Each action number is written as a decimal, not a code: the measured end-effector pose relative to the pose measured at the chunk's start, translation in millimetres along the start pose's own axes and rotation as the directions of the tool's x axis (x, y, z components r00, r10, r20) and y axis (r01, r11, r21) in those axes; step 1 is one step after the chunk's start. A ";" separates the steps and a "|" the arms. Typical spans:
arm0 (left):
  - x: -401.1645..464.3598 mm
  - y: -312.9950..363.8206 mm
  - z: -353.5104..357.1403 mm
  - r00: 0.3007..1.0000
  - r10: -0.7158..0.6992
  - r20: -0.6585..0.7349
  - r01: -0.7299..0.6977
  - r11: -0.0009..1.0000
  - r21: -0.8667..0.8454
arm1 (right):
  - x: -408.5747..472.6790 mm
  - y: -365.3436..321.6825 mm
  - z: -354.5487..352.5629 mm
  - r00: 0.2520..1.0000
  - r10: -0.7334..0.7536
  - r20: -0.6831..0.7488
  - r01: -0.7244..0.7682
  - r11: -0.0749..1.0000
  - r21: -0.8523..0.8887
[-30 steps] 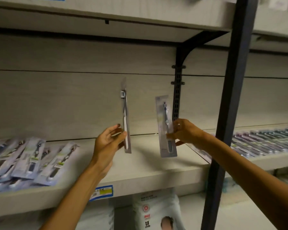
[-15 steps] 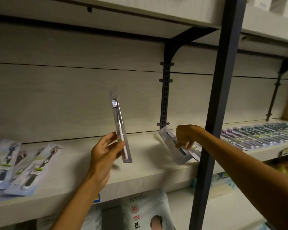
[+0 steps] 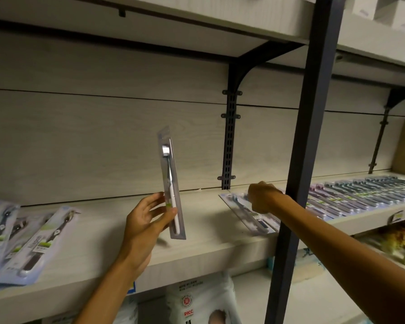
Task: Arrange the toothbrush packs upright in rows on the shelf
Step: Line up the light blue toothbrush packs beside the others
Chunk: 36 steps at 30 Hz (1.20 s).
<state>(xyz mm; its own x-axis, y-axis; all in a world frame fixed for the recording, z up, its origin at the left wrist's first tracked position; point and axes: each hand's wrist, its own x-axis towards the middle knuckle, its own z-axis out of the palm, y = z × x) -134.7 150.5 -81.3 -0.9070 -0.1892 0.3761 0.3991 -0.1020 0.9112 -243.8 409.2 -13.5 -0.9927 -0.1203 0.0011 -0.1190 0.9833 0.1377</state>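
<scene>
My left hand (image 3: 147, 218) holds a clear toothbrush pack (image 3: 171, 183) upright above the pale wooden shelf (image 3: 117, 230), thumb and fingers pinching its lower half. My right hand (image 3: 263, 197) reaches to the right and rests with curled fingers on the top of a second pack (image 3: 250, 213), which lies flat on the shelf at the left end of a long row of flat packs (image 3: 360, 195). Its fingertips are hidden behind the knuckles. A loose pile of packs (image 3: 28, 239) lies at the far left of the shelf.
A dark metal upright post (image 3: 306, 160) crosses in front of my right forearm. A slotted bracket (image 3: 229, 141) is fixed to the back panel. Another shelf board (image 3: 150, 19) hangs overhead. White bags (image 3: 197, 302) sit on the level below.
My right hand has lowered its pack from upright in the air to flat on the shelf beside the row. The left hand still holds its pack upright. The view has shifted right.
</scene>
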 end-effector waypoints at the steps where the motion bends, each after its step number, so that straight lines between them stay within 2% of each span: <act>1: 0.0 0.0 0.5 1.000 0.016 -0.002 -0.016 1.000 0.016 | -0.7 -3.5 -1.7 0.996 -0.021 -0.083 0.026 0.997 0.069; 2: -0.1 0.1 1.2 0.999 0.037 -0.005 -0.037 0.999 0.035 | -3.9 -9.4 -3.3 0.985 -0.046 -0.168 0.082 0.973 0.214; 3: 0.0 -0.3 1.9 0.998 0.060 -0.009 -0.060 0.997 0.056 | -8.9 -18.8 -5.4 0.966 -0.078 -0.246 0.173 0.903 0.393; 5: -0.1 -1.0 3.9 0.995 0.099 -0.011 -0.097 0.990 0.107 | -26.6 -44.3 -11.5 0.934 -0.150 -0.324 0.343 0.632 0.695; 6: -0.1 -1.7 4.5 0.994 0.113 -0.011 -0.111 0.985 0.131 | -36.9 -58.5 -13.6 0.922 -0.184 -0.340 0.386 0.490 0.782; 8: -0.4 -3.2 5.3 0.989 0.144 -0.024 -0.137 0.973 0.185 | -54.6 -85.1 -16.1 0.909 -0.234 -0.346 0.409 0.325 0.853; 11: -0.6 -4.5 7.3 0.981 0.190 -0.044 -0.174 0.954 0.243 | -68.0 -112.9 -11.9 0.897 -0.249 -0.366 0.426 0.260 0.867; 15: -2.0 -2.5 10.4 0.975 0.218 -0.048 -0.200 0.949 0.242 | -66.3 -126.7 -6.4 0.913 -0.166 -0.373 0.401 0.194 0.895; 19: -1.1 2.4 5.9 0.985 0.166 -0.054 -0.152 0.968 0.201 | -59.7 -119.7 -14.7 0.937 -0.145 -0.319 0.338 0.133 0.932; 21: 0.7 7.0 -1.6 0.986 0.159 -0.054 -0.147 0.973 0.177 | -52.9 -104.8 -23.9 0.943 -0.157 -0.294 0.318 0.156 0.935; 23: 2.2 14.5 -12.3 0.984 0.166 -0.063 -0.153 0.972 0.181 | -41.1 -83.8 -30.4 0.949 -0.188 -0.251 0.290 0.224 0.930; 29: 0.7 48.7 -45.0 0.967 0.252 -0.041 -0.235 0.942 0.241 | -12.3 -39.4 -27.1 0.984 -0.172 0.047 0.068 0.602 0.796; 33: -6.1 60.4 -62.8 0.957 0.287 -0.046 -0.261 0.918 0.298 | -3.8 -31.6 -17.6 0.977 -0.102 0.187 -0.066 0.693 0.718; 36: -12.5 66.2 -74.7 0.951 0.303 -0.060 -0.269 0.908 0.320 | 2.5 -26.0 -9.6 0.975 -0.097 0.202 -0.027 0.844 0.535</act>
<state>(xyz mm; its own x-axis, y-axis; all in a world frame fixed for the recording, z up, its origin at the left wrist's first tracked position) -86.9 73.2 -38.2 -0.7339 -0.2694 0.6236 0.5636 0.2710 0.7803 -243.0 382.0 -7.6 -0.9596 -0.1847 -0.2120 -0.0829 0.9064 -0.4141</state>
